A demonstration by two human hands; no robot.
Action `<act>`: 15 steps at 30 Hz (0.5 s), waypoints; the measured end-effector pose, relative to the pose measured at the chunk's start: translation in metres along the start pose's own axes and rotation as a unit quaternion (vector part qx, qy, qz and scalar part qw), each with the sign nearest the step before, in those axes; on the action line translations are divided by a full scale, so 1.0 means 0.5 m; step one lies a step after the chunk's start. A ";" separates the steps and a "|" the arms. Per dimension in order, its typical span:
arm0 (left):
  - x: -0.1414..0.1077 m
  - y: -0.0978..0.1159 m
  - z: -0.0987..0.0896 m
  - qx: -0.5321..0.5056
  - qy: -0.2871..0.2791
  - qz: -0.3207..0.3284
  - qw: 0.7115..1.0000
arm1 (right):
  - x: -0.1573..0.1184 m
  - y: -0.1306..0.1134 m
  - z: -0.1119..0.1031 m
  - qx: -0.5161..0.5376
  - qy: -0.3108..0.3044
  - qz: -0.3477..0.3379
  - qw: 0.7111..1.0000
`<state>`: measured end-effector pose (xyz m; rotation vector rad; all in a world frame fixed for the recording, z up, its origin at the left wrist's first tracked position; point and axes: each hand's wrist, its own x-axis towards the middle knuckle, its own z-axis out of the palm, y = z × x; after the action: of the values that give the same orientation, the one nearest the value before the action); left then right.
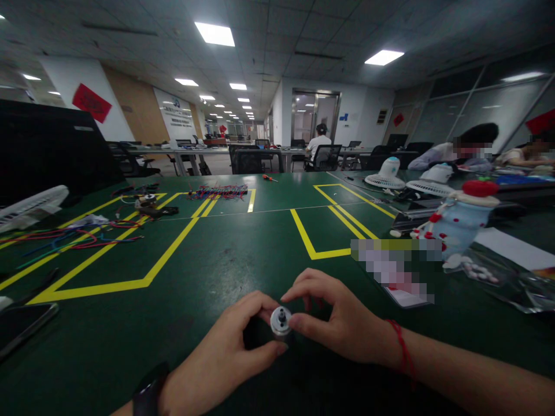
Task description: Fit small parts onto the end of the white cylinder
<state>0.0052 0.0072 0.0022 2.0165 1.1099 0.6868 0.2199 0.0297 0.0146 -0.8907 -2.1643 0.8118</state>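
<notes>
A small silvery cylinder, like a motor (281,325), stands upright with a short shaft on its top face. My left hand (236,341) grips it from the left, fingers behind it and thumb at its lower front. On the other side, my right hand (332,320) has its thumb tip at the cylinder's upper right edge, while its index finger curves above with a gap between the two. Its remaining fingers are partly hidden. The green table top (208,289) lies beneath both hands.
Coloured wires (87,237) and a phone (26,326) lie left. Farther back are a wire bundle (221,192) and a screwdriver (269,178). At right are a blue-white bottle (463,222), a pixelated card, plastic bags and white fans (387,173). People sit beyond.
</notes>
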 end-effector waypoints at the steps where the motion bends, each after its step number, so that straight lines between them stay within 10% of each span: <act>1: 0.000 -0.001 0.001 0.000 -0.001 0.003 1.000 | 0.002 -0.010 0.005 0.002 0.000 -0.006 1.000; 9: -0.001 -0.001 0.001 -0.004 0.008 -0.001 1.000 | 0.014 -0.021 -0.014 0.012 0.047 0.006 0.999; 15: -0.001 0.007 -0.003 -0.019 0.001 0.001 1.000 | -0.012 0.040 -0.033 -0.094 -0.128 -0.025 0.987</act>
<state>0.0055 0.0059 0.0055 1.9860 1.0873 0.7052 0.2429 0.0414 0.0079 -0.8574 -2.5113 0.7404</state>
